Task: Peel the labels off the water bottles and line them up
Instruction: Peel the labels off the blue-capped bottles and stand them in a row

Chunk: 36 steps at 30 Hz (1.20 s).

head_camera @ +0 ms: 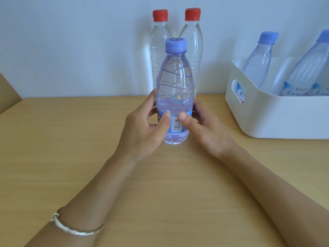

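My left forearm carries a thin silver bangle [74,229] and reaches up from the lower left across the light wooden tabletop [53,139]. My left hand [142,132] wraps the lower left side of a clear plastic water bottle with a lilac-blue cap [175,82], thumb pressed on the edge of its blue barcode label [176,124]. The bottle is upright at the centre of the table, its base at or just above the surface; I cannot tell which. My right hand [206,129] grips the opposite side, thumb on the label just beside the left thumb, fingers curled behind. Behind the held bottle, against the white wall, two taller clear bottles with red caps stand side by side, bare of labels: one [158,41] to the left, one [194,41] to the right. At far right a white plastic bin with a handle cut-out [267,113] holds blue-capped bottles [258,65], labels still on, leaning.
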{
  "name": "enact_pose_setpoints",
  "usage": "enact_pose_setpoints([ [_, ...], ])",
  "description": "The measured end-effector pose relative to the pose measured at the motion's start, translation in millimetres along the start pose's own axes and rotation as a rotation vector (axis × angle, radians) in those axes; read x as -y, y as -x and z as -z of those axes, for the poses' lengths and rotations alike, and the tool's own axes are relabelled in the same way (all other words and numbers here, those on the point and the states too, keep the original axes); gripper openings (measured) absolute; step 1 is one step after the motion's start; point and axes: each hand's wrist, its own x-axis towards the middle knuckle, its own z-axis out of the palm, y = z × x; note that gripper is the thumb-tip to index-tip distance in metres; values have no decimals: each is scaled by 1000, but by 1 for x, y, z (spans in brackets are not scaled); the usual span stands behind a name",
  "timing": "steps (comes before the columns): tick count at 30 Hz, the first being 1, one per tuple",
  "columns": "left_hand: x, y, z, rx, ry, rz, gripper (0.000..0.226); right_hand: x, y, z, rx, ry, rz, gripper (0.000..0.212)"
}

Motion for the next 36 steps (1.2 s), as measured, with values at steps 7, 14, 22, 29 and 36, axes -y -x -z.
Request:
enact_pose_setpoints([
  [7, -2, 1, -2, -25, -10, 3, 53, -1, 0, -1, -3, -17, -1, 38],
  [14, 2, 0, -2, -31, -38, -12, 55, 0, 0, -1, -6, -7, -1, 43],
  [22, -2, 0, 0, 5, -32, 14, 58, 0, -1, 0, -11, 16, -4, 45],
  [29, -5, 2, 1, -4, -32, -8, 48, 0, 0, -1, -7, 1, -7, 42],
  [36, -4, 0, 5, 19, -9, 3, 55, 0, 0, -1, -9, 5, -11, 45],
])
